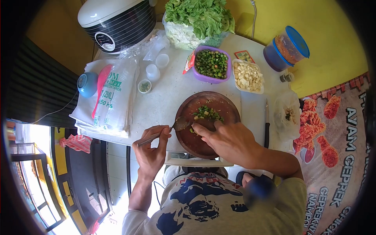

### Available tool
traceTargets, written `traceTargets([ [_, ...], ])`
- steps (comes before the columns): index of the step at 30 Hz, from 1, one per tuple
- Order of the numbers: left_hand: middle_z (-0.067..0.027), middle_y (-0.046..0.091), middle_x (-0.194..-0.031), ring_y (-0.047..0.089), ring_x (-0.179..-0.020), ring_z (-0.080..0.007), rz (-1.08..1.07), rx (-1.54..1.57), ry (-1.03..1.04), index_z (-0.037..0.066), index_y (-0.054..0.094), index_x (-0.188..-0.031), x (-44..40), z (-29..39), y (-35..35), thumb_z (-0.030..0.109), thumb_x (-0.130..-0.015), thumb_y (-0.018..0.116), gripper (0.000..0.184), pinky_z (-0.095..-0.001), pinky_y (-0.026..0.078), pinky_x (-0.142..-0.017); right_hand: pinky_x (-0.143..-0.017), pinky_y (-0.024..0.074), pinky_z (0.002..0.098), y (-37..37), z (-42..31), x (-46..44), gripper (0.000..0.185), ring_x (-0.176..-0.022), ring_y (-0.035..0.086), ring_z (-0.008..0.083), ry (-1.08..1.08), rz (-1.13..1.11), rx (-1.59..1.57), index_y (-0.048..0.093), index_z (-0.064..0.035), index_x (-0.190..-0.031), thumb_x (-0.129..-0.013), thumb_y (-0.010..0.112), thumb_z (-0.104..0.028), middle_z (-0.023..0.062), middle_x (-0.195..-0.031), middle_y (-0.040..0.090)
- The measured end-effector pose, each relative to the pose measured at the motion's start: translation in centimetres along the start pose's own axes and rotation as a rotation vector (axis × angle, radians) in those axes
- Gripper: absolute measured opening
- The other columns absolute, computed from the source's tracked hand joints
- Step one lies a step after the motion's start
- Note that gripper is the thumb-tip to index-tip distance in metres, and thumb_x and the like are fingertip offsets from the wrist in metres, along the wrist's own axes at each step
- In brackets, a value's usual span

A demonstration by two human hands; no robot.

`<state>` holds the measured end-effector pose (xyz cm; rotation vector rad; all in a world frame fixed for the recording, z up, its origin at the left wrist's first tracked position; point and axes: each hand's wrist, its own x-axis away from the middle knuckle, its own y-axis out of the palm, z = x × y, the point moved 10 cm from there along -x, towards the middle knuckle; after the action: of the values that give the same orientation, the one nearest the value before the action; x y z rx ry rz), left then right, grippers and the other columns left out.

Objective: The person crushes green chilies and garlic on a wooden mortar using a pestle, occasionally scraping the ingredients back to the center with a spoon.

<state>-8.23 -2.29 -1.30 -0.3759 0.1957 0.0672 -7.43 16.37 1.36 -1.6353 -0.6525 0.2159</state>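
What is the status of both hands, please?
Left hand holding spoon at round board. Right hand fingers beside chopped greens. Knife right of board, out of the way.

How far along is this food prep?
Done, it seems: green bits lie cut up on the round brown dish. In hand: the left hand holds a spoon over the dish, and the right hand reaches in with its fingers. Probably left: the bits look coarse and loose; whether the full purple tub and white tray are also to be used, I cannot tell.
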Motion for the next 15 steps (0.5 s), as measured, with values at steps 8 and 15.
traceTargets([
  [8,-0.0130,0.077,-0.090,0.075,-0.084,-0.0215,0.027,0.012,0.001,-0.001,0.077,-0.102,0.3,0.2,0.7,0.002,-0.092,0.074,0.011,-0.0337,0.057,-0.081,-0.059,0.0586,0.0462,-0.6,0.6,1.4,0.040,-0.064,0.071,0.0375,0.014,0.076,-0.178,0.055,-0.0182,-0.143,-0.104,0.055,-0.031,0.0213,-0.085,0.071],
  [15,-0.0125,0.079,-0.094,0.074,-0.088,-0.0228,-0.014,0.029,0.178,-0.003,0.076,-0.100,1.0,0.8,1.0,-0.002,-0.091,0.074,0.010,-0.0443,0.054,-0.098,-0.057,0.0584,0.0430,0.1,-1.3,0.3,0.051,-0.066,0.072,0.0343,-0.038,0.055,-0.031,0.053,-0.0132,-0.146,-0.096,0.060,-0.017,0.0222,-0.083,0.069],
])
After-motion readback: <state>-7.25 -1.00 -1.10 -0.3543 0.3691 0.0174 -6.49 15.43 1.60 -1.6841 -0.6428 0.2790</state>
